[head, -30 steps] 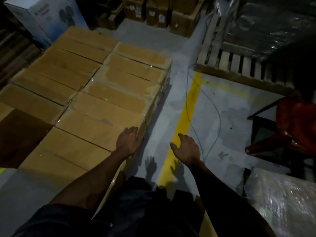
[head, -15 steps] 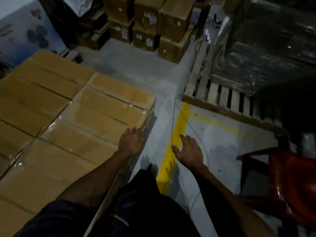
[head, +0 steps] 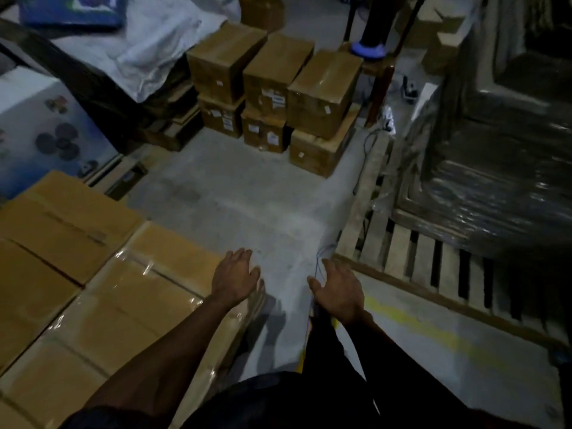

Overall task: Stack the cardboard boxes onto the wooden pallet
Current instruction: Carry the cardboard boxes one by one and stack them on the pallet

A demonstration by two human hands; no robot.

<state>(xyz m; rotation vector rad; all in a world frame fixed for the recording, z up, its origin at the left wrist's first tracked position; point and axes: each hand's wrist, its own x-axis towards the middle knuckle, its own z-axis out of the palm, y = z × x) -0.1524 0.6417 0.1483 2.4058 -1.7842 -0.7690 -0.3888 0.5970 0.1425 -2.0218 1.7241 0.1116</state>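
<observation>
The left hand (head: 236,278) is hanging over the near right corner of the flat layer of cardboard boxes (head: 130,292), fingers stretched and relaxed, gripping nothing; whether the palm is touching the taped top is not clear. The right hand (head: 339,291) is hovering beside it over the grey floor (head: 247,212), fingers spread and empty, with a thin blue cord (head: 320,258) running just past its fingertips. The boxes are lying edge to edge at the left, their tops glinting with clear tape. The wooden pallet (head: 427,261) is sitting to the right, well apart from the layer, its slats partly carrying a load wrapped in shiny film (head: 483,168). Further back, a small stack of labelled cartons (head: 275,97) is standing on the floor.
</observation>
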